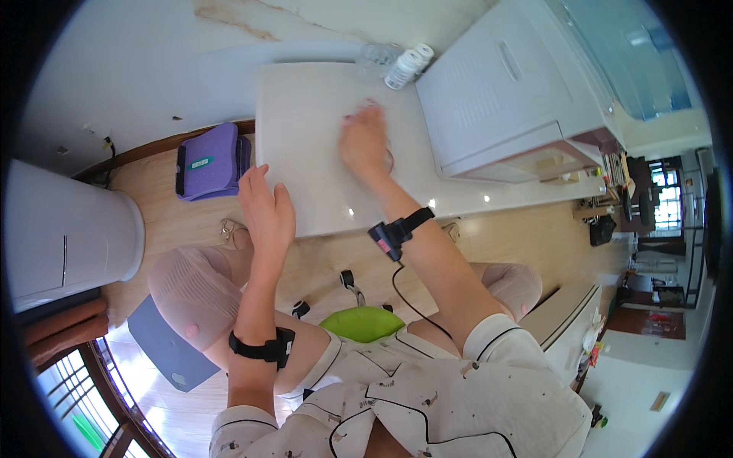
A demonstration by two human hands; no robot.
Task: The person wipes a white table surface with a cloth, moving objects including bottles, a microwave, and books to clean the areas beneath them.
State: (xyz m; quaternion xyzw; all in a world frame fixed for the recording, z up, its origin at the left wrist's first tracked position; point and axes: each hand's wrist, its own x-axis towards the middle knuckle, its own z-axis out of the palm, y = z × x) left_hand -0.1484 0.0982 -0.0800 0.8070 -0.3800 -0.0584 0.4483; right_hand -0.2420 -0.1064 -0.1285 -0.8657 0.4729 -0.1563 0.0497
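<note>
My left hand point(266, 209) is at the left edge of a white tabletop point(303, 143), its thumb apart from the fingers and nothing in its grasp. Over the middle of the same surface is my right hand point(365, 140), blurred and with its fingers curled. Beside its wrist shows part of a thin reddish loop point(391, 162), perhaps a cord. Blur hides whether the right fingers hold anything. Behind that hand stand two white bottles point(403, 70) next to a clear container point(375, 60).
A tall white vented appliance point(487, 97) borders the tabletop on the right. Purple plastic stools or similar pieces point(209, 163) lie on the floor at left, near a rounded white cabinet point(74, 229). A black cable point(412, 297) hangs from my right wrist strap point(401, 232).
</note>
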